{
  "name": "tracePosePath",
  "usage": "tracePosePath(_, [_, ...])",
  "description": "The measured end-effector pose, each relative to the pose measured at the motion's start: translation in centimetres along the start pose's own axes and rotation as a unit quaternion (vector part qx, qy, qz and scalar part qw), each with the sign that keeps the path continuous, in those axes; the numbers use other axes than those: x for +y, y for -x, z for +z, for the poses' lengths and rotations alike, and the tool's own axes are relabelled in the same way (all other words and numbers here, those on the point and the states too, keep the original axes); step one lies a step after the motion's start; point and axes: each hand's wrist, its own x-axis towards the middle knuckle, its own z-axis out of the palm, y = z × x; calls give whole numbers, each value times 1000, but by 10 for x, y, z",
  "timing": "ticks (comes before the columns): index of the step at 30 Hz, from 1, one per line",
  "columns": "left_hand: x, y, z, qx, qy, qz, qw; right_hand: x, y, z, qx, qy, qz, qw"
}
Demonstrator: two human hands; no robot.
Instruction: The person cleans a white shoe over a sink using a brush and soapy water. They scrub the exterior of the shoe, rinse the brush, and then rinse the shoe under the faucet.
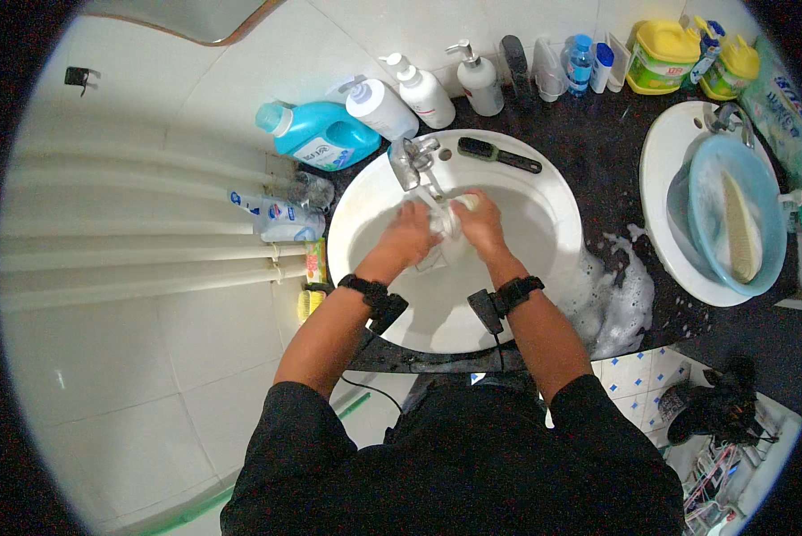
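Note:
Over the white oval sink [563, 210], a stream of water runs from the metal faucet [410, 163]. My left hand [408, 234] and my right hand [480, 223] meet under it, with a small wet white cloth [440, 223] between them. Fingers of both hands are curled on the cloth, the right ones around a bunched end near the spout. The left hand is slightly smeared by motion. What kind of cloth it is cannot be made out. Each wrist wears a black strap with a small device.
A black-handled brush [499, 154] lies on the sink's back rim. Behind stand a blue detergent bottle [325, 134] and white pump bottles [426, 94]. Suds [629, 299] cover the dark counter at right. A blue basin [700, 210] holding a ridged washboard [739, 228] sits in a second sink.

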Motion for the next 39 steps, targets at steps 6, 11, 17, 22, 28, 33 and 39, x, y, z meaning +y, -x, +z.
tracePosePath(6, [-37, 8, 30, 25, 67, -126, 989, 6, 12, -1, 78, 15, -7, 997])
tracePosePath(11, [-34, 5, 30, -104, 446, -257, 851, -31, 33, -4, 20, -13, 34, 999])
tracePosePath(17, [-49, -10, 50, -41, 275, -149, 949, -30, 38, 7, 55, -11, 28, 998])
tracePosePath(22, [-44, -9, 40, -90, 274, 71, 955, -29, 45, -7, 32, -11, 20, 999])
tracePosePath(28, [-38, -18, 35, -98, 205, 95, 969, -15, 38, -1, 50, -22, 21, 998])
tracePosePath(33, [-28, -37, 27, -134, 213, 105, 962, -16, 25, -19, 47, -29, 22, 998])
tracePosePath(39, [-3, -46, 13, -75, 152, 80, 982, -14, 6, -28, 75, 20, -5, 997])
